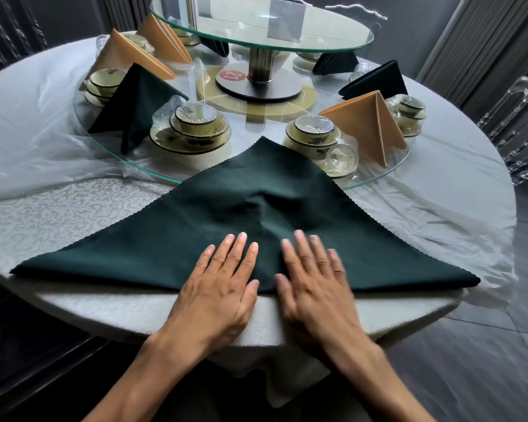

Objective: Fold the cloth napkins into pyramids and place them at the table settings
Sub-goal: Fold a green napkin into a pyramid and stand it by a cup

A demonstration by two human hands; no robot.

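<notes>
— Surface?

— Round table (73,214), white damask tablecloth (52,208) bare at the near edge, thin clear plastic sheet (424,214) over the rest, rumpled at 3 and 9 o'clock. Glass turntable (153,173) across the middle; second, smaller glass tier (333,45) above it on a metal post (260,63), red number disc (232,76) at the base.

— Napkin?

— Dark green napkin (195,233), folded into a flat triangle, long fold along the near edge at 6 o'clock, apex at 12 lapping onto the turntable rim. Slight pucker at centre.

— Hands?

— Left hand (223,275) and right hand (314,278) side by side at 6 o'clock, palms down, fingers straight and spread, pressing the fold. Nothing gripped by either. Right one blurred.

— On the turntable?

— Standing pyramids: green pyramid (137,105) at 10 o'clock, two tan pyramids (128,53) behind it at 11, tan pyramid (369,123) at 2, dark pyramid (378,79) beyond that. Wrapped bowl sets (195,126) between them, at 11 and 1 o'clock nearest the apex.

— Room?

— Dark grey floor (470,376) at 4 o'clock, clear chair (521,126) at 3, pale curtain (482,35) at 1 to 2, dark chair back (3,32) at 10.
</notes>
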